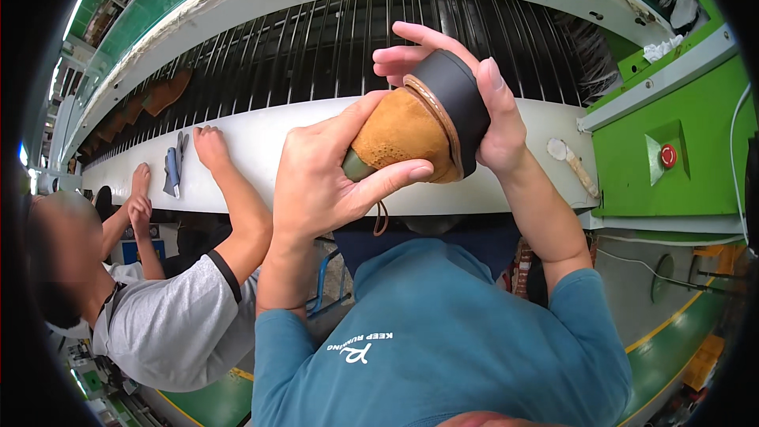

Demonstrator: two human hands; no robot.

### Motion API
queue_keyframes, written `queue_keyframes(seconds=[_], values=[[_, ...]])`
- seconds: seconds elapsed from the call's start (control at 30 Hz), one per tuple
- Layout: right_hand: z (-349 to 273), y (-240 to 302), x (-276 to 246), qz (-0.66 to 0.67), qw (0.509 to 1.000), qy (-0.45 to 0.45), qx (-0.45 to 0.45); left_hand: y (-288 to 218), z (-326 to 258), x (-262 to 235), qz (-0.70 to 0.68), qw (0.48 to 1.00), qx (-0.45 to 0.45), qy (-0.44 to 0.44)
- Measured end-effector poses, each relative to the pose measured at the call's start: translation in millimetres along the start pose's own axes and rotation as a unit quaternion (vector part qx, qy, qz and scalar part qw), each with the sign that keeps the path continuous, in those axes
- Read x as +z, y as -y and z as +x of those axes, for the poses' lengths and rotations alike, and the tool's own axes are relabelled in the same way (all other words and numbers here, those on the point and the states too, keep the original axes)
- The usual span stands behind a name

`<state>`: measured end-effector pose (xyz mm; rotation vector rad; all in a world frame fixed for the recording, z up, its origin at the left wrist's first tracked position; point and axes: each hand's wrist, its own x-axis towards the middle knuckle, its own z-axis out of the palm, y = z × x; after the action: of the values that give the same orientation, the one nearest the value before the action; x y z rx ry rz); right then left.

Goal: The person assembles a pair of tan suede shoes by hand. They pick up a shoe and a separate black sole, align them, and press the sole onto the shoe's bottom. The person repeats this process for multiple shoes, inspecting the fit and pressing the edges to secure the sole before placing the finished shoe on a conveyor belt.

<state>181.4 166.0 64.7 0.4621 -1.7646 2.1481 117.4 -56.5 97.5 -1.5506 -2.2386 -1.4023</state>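
Note:
A tan suede shoe (399, 134) with a thick black sole (455, 103) is held up in front of my chest, tilted, above the white ledge. A stitched brown edge runs between suede and sole, and part of a green shoe last shows at its lower left. My left hand (316, 166) is closed round the suede side, thumb stretched along it. Around the sole lies my right hand (498, 115), its palm against the sole and its long fingers reaching behind the far side. A thin brown cord (381, 220) dangles below the shoe.
The white ledge (245, 150) borders a conveyor of metal rods (332, 47), with brown pieces (166, 95) at far left. A co-worker in grey (174, 324) sits left, near a blue-handled tool (172, 170). A wooden-handled brush (575, 168) and green machine panel (632, 166) are right.

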Motion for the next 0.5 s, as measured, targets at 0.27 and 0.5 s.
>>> queue_keyframes(seconds=[0.27, 0.5], values=[[-3, -2, -10, 0.158, 0.985, -0.075, 0.003, -10, 7, -9, 0.082, 0.991, -0.046, 0.1], [-11, 9, -16, 0.06, 0.997, -0.046, 0.008, -19, 14, -1, 0.169, 0.98, 0.02, 0.101]])
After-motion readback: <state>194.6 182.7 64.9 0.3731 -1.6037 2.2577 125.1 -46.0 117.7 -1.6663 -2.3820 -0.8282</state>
